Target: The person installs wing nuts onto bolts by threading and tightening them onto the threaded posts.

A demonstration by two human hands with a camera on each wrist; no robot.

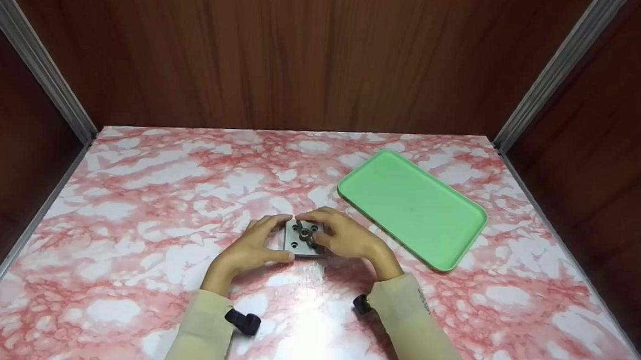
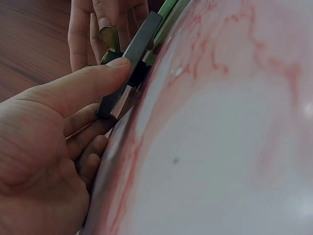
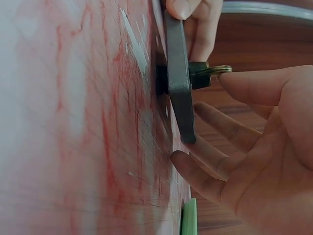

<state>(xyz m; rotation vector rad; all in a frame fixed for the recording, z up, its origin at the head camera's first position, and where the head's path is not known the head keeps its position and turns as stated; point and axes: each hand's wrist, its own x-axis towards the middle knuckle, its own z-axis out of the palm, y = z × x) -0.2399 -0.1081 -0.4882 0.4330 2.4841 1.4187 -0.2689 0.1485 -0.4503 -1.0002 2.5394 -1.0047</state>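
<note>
A square grey metal plate (image 1: 301,251) with corner holes sits before me on the table. A brass-coloured wing nut (image 1: 305,234) stands at its middle, on a dark round collar (image 3: 199,75). My left hand (image 1: 251,246) grips the plate by its left side, thumb at the near edge and fingers at the far edge. With thumb and index finger at its wings, my right hand (image 1: 345,235) pinches the wing nut; its other fingers spread beside the plate in the right wrist view. That view also shows a dark part under the plate (image 3: 177,63), holding it slightly above the table.
A light green tray (image 1: 412,207) lies at an angle to the right, beyond my right hand. Red-and-white marbled table (image 1: 131,236) surrounds the work. Dark wood panels (image 1: 305,58) with metal corner strips wall in the back and sides.
</note>
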